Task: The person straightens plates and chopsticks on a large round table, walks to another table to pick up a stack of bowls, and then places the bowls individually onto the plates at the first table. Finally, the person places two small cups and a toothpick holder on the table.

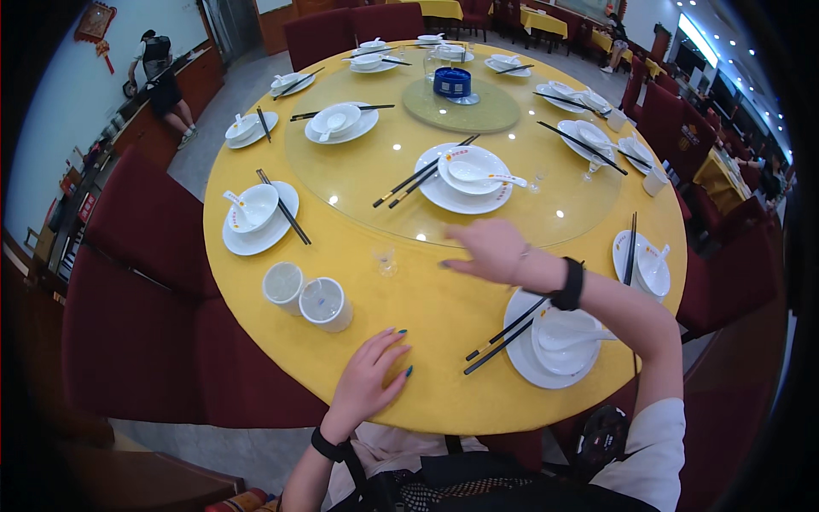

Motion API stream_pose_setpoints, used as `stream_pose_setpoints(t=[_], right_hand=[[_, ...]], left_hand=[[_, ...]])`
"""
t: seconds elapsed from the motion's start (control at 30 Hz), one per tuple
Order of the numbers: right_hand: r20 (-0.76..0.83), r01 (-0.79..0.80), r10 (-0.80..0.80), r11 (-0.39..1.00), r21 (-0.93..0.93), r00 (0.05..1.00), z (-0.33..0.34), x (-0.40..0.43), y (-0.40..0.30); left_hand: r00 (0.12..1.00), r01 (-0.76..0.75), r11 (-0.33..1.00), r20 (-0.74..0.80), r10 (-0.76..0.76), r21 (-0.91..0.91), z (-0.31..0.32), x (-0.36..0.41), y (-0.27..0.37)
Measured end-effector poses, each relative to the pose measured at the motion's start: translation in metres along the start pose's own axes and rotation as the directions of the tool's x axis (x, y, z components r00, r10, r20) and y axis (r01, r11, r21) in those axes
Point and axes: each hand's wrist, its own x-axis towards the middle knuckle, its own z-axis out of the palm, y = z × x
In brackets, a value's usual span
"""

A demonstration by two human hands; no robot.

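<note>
My left hand (371, 377) rests palm down on the yellow tablecloth (422, 390) at the near edge, fingers spread, holding nothing. Slightly blurred, my right hand (489, 251) reaches over the cloth by the rim of the glass turntable (358, 211); no object shows in it. Left of it stands a small stemmed glass (385, 261). Two white cups (326, 304) stand side by side beyond my left hand. Under my right forearm lies a place setting: a white plate (556, 381), a bowl with a spoon, and black chopsticks (502, 339). A similar plate and bowl (470, 168) sit on the turntable.
Several more place settings ring the table, one at the left with a bowl (253, 208). A blue round container (452, 82) stands on the turntable's centre. Dark red chairs (134, 339) surround the table. One person (160, 77) stands at a counter at the far left; others are farther off.
</note>
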Motion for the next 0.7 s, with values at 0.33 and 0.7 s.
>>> stream_pose_setpoints(t=[0.33, 0.7], right_hand=[[0.045, 0.027, -0.033, 0.992, 0.124, 0.998, 0.029, 0.066, -0.035], [-0.152, -0.335, 0.351, 0.934, 0.122, 0.924, 0.023, 0.118, 0.065]], left_hand=[[1.0, 0.0, 0.999, 0.01, 0.001, -0.041, 0.003, 0.001, 0.001], [1.0, -0.017, 0.999, 0.007, 0.018, -0.041, -0.001, 0.005, -0.001]])
